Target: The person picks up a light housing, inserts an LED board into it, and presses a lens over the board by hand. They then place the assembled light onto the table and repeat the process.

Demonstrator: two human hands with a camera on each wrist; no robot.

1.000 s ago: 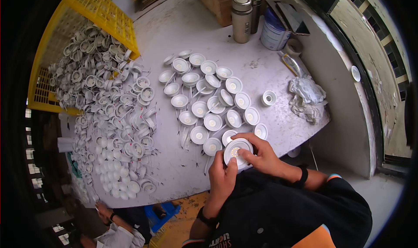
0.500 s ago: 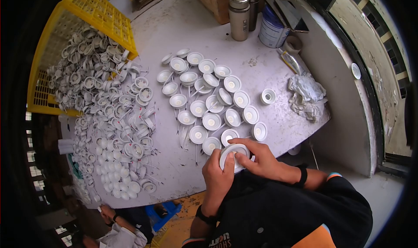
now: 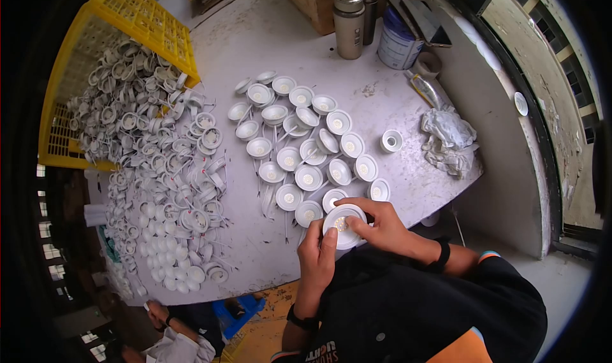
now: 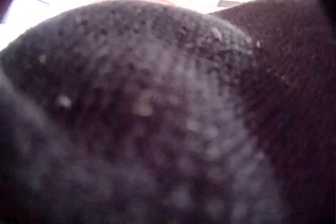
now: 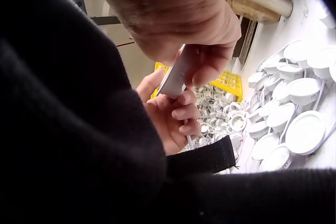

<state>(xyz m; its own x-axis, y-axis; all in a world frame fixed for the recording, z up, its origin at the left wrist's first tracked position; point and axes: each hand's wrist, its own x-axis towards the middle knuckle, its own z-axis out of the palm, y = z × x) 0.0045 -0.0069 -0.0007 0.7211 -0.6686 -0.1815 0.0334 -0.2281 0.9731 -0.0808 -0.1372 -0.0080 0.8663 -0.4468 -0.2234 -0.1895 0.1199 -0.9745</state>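
Both hands hold a white round LED downlight [image 3: 347,240] close to the body, its face with small yellowish LEDs turned up. My left hand [image 3: 316,256] grips the left side, thumb at the near rim. From the right, my right hand [image 3: 386,228] grips the far edge with its fingers while the thumb reaches into the dish beside the LEDs. In the right wrist view the downlight [image 5: 173,79] is seen edge-on between the hands, a white wire hanging below. Black cloth [image 4: 157,108] hides the left hand's work in the left wrist view.
Similar downlights [image 3: 308,178] stand grouped just beyond the hands. A heap of white housings [image 3: 159,140] spills from a yellow crate [image 3: 143,19], with white domed covers [image 3: 169,254] nearer. A single fitting [image 3: 391,141], crumpled plastic [image 3: 448,133] and a flask [image 3: 349,28] stand rightward. Another person's hand [image 3: 156,312] shows lower left.
The downlight tilted away from the head camera half a second ago and now faces up again. The left thumb has moved from its LED centre to the near rim.
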